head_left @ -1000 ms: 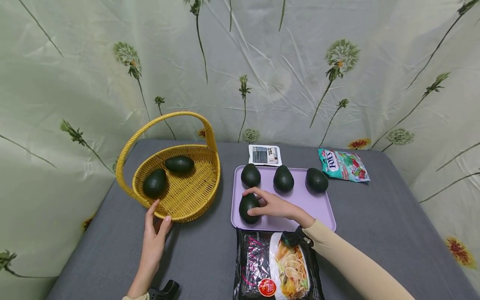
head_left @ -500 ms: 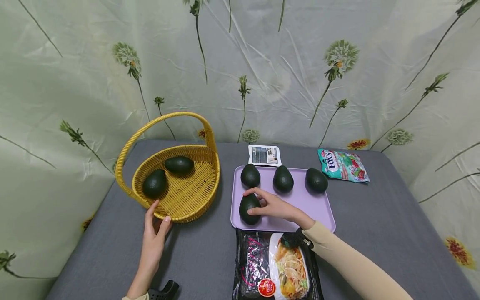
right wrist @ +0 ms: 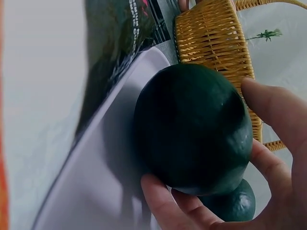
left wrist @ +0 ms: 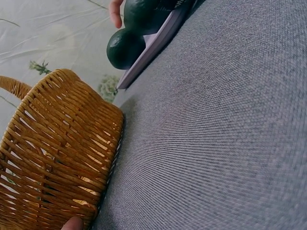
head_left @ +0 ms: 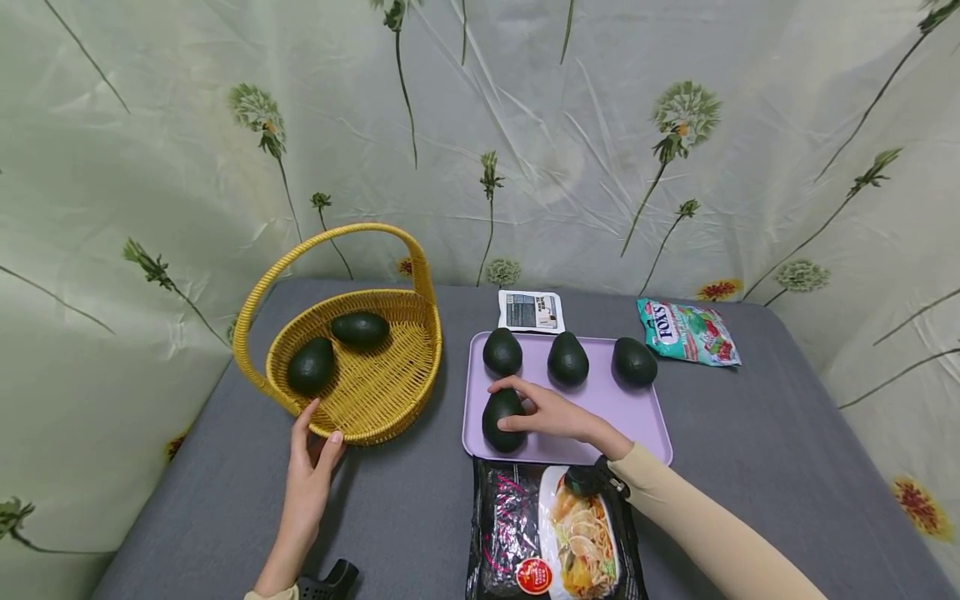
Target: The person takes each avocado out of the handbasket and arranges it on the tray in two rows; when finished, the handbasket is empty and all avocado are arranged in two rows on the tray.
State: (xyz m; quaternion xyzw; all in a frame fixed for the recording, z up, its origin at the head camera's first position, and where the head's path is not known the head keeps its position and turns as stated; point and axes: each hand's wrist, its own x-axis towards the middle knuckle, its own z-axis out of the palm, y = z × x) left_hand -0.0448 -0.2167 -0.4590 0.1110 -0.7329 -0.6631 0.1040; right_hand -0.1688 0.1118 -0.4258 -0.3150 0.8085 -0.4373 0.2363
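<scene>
Grey cloth (head_left: 420,517) covers the tabletop; clock positions are read from my right hand (head_left: 551,412), with my body at six. Nearest me, at six, lies a black food packet (head_left: 510,533), just beside the near edge of a lilac tray (head_left: 615,425). Between eight and nine, my left hand (head_left: 309,475) touches the near rim of a yellow wicker basket (head_left: 397,367), thumb and forefinger apart, probably to steady it. My right hand is clamped round a dark green avocado (head_left: 498,429), which lies at nine, directly against the fingers, over the tray corner nearest the basket. I hold it from opposite sides, presumably because its smooth, rounded skin offers no edge; whether it rests on the tray I cannot tell. Two loose avocados (head_left: 361,330) lie inside the basket, between nine and ten. Three further avocados (head_left: 567,360) form the tray's far row, from before eleven round to two; the raised rim likely keeps them from rolling. Beyond are a white packet (head_left: 532,310), just short of twelve, and a FOX'S bag (head_left: 690,332) at two, before a dandelion-printed backdrop (head_left: 562,108).
</scene>
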